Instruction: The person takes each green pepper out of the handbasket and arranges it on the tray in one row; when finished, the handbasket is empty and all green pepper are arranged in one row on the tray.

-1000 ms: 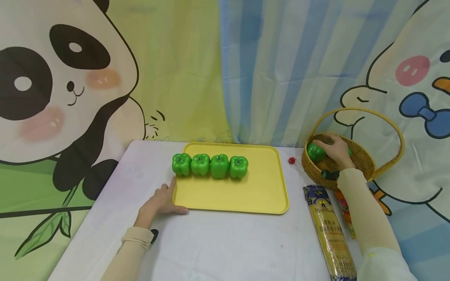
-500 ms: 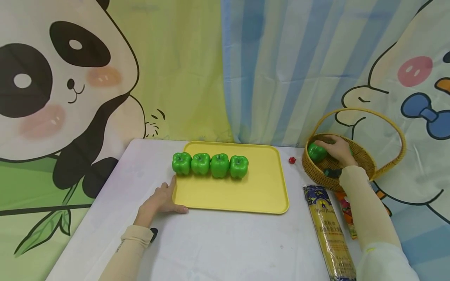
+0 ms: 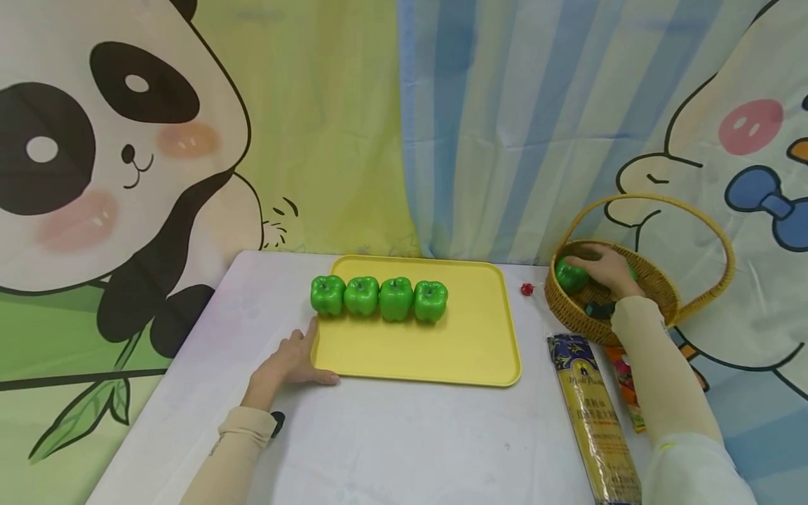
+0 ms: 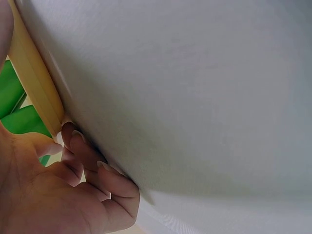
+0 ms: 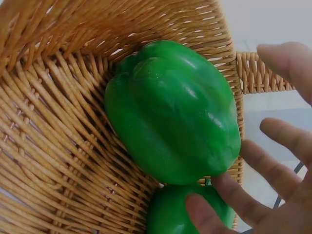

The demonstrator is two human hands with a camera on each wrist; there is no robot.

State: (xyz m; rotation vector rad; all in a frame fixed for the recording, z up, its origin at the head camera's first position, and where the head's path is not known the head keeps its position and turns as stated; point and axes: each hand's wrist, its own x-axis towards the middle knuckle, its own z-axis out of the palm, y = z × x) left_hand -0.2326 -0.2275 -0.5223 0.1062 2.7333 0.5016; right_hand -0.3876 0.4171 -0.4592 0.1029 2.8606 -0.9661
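Observation:
A row of several green bell peppers (image 3: 395, 299) stands along the left and middle of the yellow tray (image 3: 416, 354). My left hand (image 3: 292, 360) rests at the tray's front left corner, thumb along the front edge and index finger along the left side. In the left wrist view its other fingers (image 4: 118, 187) bend loosely on the tabletop. At the right, my right hand (image 3: 606, 268) reaches into a wicker basket (image 3: 653, 289). The right wrist view has its fingers spread beside a green bell pepper (image 5: 173, 114), fingertips at its side. Another green pepper (image 5: 170, 212) lies partly hidden below it.
A pack of pasta (image 3: 593, 417) lies in front of the basket, with a red and orange packet (image 3: 623, 382) beside it, partly under the right sleeve. A tiny red object (image 3: 527, 288) sits between tray and basket. The basket's tall handle (image 3: 713, 224) arches above its rim.
Very little differs: the right hand and wrist have shifted slightly inside the basket. The left hand and the peppers on the tray keep their places.

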